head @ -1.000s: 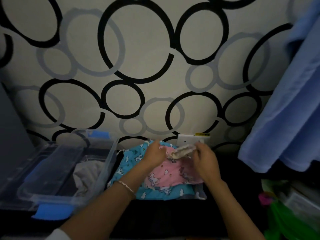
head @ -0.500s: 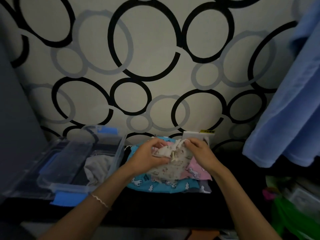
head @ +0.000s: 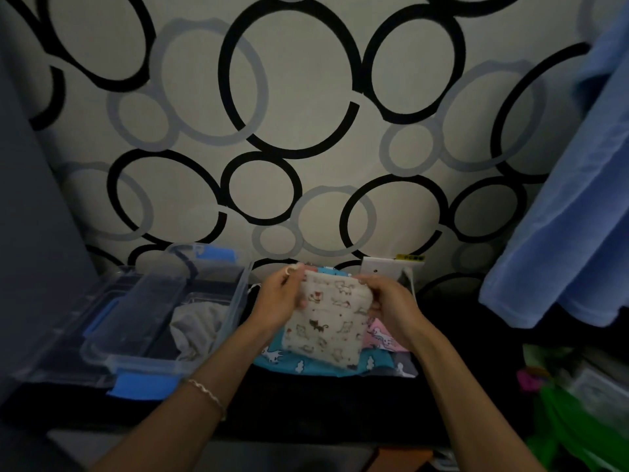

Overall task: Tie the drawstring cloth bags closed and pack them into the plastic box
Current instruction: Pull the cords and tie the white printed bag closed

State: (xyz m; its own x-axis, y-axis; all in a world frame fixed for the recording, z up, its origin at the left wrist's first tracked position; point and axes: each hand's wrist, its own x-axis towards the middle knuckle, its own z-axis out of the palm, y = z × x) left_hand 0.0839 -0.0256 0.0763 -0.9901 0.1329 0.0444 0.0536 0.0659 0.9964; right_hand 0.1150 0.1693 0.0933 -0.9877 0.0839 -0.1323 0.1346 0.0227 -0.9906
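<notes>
The left hand (head: 282, 296) and the right hand (head: 391, 301) each pinch a top corner of the cat bag (head: 325, 327), and the bag hangs down between them. It looks like the left fingers also hold a loop of string (head: 292, 269) just above that corner, but the picture is dim, so I am not sure. Under the held bag lie a blue bag (head: 303, 364) and a pink bag (head: 383, 337). The plastic box (head: 240, 301) sits just left of the left hand, with a grey bag (head: 194, 327) inside. To do this step well, pull the string out to both sides together so the top bunches up tight. Then tie the knot close to the cloth.
</notes>
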